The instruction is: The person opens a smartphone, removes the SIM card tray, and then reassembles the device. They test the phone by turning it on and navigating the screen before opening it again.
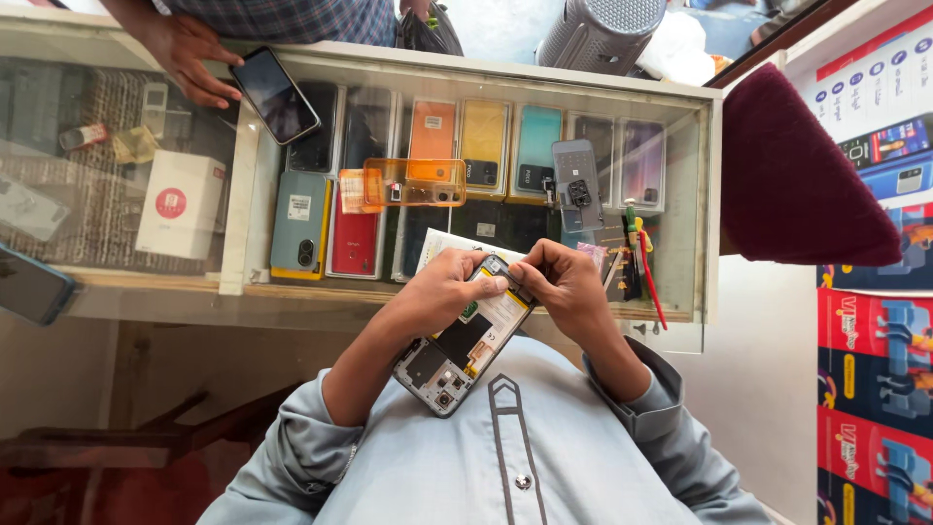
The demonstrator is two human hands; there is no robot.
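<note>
I hold an opened smartphone [465,340] with its back cover off, so the battery and circuit boards show. My left hand [442,290] grips its left side near the top. My right hand [564,282] pinches at the phone's upper edge, fingertips pressed together on a small part I cannot make out. Both hands hover just above my chest, in front of a glass counter [700,194].
The glass counter holds several boxed and loose phones, an orange transparent case [413,183] and a grey back cover [575,185] on top. Another person's hand [190,53] rests by a black phone [275,94]. A maroon cushion [797,175] and stacked boxes [875,369] stand at right.
</note>
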